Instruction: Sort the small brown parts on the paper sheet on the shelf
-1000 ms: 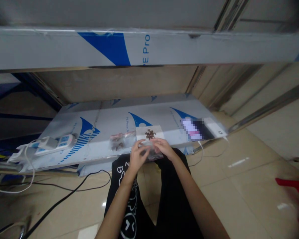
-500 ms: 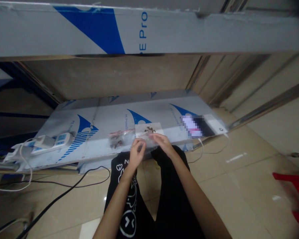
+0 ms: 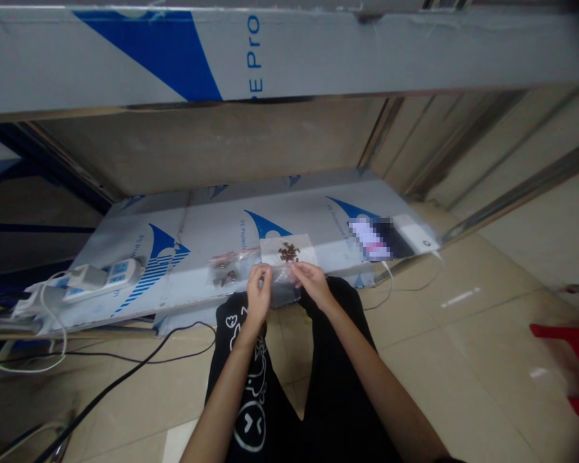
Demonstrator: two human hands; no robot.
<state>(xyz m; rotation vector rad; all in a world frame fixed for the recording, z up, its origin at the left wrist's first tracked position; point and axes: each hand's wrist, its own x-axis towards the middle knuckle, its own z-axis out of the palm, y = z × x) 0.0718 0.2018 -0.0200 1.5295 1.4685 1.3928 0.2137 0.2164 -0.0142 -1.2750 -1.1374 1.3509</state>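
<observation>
Between my hands is a clear plastic bag [image 3: 282, 275], pinched near its upper edge. My left hand [image 3: 259, 289] grips its left side with fingers closed. At the right side, my right hand [image 3: 312, 281] pinches it between thumb and fingers. Just beyond them a white sheet of paper [image 3: 270, 247] lies on the shelf, bearing a pile of small brown pieces [image 3: 288, 252], too small to name. Left of the paper lie clear bags [image 3: 226, 267] with reddish tops and brown pieces inside.
The low shelf [image 3: 197, 231] has film-covered metal. A power strip [image 3: 123, 273] with a plugged-in adapter [image 3: 87, 276] is at left; a phone [image 3: 374, 241] and a white device [image 3: 417, 235] are at right. Black cable [image 3: 125, 373] crosses the floor. A red stool [image 3: 567, 334] stands at right.
My left hand has closed on the bag, and the bag now stretches between both hands. The brown pieces on the paper show more fully. The view has shifted slightly.
</observation>
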